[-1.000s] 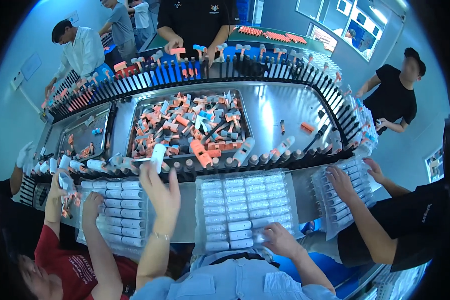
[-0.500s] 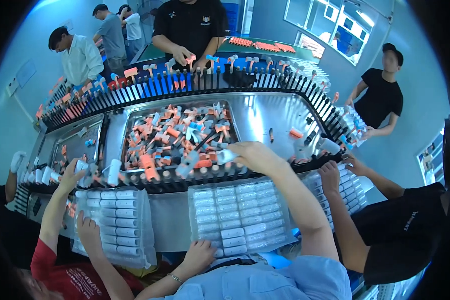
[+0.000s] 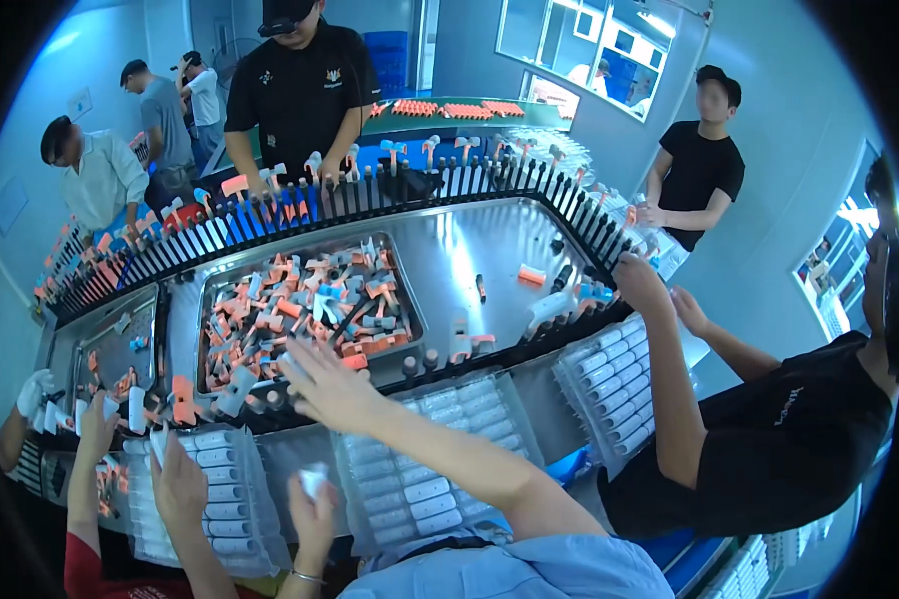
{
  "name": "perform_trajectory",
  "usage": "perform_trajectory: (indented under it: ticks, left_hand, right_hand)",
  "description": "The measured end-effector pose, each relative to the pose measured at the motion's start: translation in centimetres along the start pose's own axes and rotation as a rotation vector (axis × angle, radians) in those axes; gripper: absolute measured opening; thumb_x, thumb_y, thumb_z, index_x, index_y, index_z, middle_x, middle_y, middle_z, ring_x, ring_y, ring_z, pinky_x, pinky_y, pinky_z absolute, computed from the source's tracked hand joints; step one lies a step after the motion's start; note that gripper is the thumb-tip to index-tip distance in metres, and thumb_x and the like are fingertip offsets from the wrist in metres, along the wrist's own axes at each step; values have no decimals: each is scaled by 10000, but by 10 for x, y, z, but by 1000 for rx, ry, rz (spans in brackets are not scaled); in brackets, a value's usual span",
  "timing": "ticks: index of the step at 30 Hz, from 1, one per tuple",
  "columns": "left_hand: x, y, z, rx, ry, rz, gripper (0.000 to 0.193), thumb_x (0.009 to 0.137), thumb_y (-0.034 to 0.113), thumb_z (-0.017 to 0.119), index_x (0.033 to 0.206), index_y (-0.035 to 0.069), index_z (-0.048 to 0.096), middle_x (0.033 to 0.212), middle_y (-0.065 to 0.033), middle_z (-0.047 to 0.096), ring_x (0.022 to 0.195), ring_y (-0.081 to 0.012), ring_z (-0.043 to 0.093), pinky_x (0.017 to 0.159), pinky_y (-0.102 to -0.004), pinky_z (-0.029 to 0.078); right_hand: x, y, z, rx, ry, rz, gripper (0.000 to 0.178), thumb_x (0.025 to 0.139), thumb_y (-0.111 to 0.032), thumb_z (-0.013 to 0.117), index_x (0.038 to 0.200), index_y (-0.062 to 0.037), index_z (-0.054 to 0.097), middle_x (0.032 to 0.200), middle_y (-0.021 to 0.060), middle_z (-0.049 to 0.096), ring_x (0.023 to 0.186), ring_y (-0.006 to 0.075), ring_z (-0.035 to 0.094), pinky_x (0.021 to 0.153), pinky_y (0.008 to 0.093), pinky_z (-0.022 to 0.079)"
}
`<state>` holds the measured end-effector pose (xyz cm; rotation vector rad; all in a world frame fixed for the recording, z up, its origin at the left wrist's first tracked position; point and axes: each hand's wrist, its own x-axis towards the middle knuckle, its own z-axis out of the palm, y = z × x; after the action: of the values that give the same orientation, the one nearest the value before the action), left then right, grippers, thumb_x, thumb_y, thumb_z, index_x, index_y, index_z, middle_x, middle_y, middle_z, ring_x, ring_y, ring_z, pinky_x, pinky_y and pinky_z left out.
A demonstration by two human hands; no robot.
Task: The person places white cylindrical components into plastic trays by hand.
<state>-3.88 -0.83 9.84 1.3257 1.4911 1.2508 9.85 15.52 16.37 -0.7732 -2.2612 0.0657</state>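
Observation:
My left hand (image 3: 315, 517), with a bracelet at the wrist, is closed around a small white plastic piece (image 3: 313, 481) at the lower middle. My right hand (image 3: 335, 389) reaches across to the left over the near rail of black pegs, its fingers stretched out and apart. Just beyond those fingertips stand a grey-white tool-shaped piece (image 3: 236, 391) and an orange piece (image 3: 183, 399) on the pegs. Below my right forearm lies a clear plastic tray (image 3: 358, 499) with rows of white cylindrical pieces, partly hidden by the arm.
A metal tray (image 3: 415, 334) heaped with orange, grey and blue parts sits mid-table. Pegged racks (image 3: 370, 190) curve around it. A co-worker in red handles pieces beside another filled tray (image 3: 255, 539) at left. A co-worker in black reaches over a tray (image 3: 614, 389) at right.
My left hand has risen from the tray's near edge, now with a white piece. My right hand has moved left and its white piece is gone from it. The whole view has shifted.

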Motion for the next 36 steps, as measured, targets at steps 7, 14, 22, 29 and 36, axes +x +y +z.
perform_trajectory:
  ticks: [7, 14, 22, 29, 36]
  left_hand:
    - [62, 73, 20, -137, 65, 73, 290, 910, 205, 545, 1096, -11, 493, 861, -89, 627, 725, -138, 631, 615, -257, 496]
    - [121, 117, 80, 378, 60, 262, 381, 879, 277, 529, 1096, -26, 448, 851, -270, 604, 778, -434, 594, 672, -484, 470]
    - [168, 106, 70, 907, -24, 44, 410, 851, 299, 535, 1086, -30, 470, 833, -222, 634, 794, -373, 629, 666, -446, 512]
    - [92, 61, 24, 680, 534, 733, 373, 760, 100, 668, 1077, -15, 508, 957, -176, 569, 929, -352, 538, 822, -440, 430]
    - [-44, -26, 8, 621, -524, 485, 256, 760, 201, 662, 991, 113, 595, 963, -117, 558, 917, -303, 542, 782, -406, 424]
  right_hand:
    - [-158, -32, -51, 201, -250, 260, 141, 765, -197, 645, 840, -80, 619, 786, 85, 590, 768, 272, 586, 676, 374, 485]
    - [-234, -44, -41, -12, -483, 348, 251, 742, -221, 653, 947, -90, 589, 844, 90, 589, 845, 279, 567, 696, 407, 474]
    - [-228, -51, -22, -99, -535, 258, 141, 760, -181, 562, 822, -54, 560, 852, 118, 521, 849, 276, 534, 690, 401, 468]
    - [-214, -42, -68, 298, -577, 699, 374, 797, -223, 628, 1082, -8, 518, 1053, 206, 559, 986, 355, 545, 828, 414, 467]
    - [-103, 20, -153, -169, -18, 296, 495, 756, -3, 600, 1225, 6, 441, 1041, 173, 543, 958, 336, 521, 820, 402, 452]
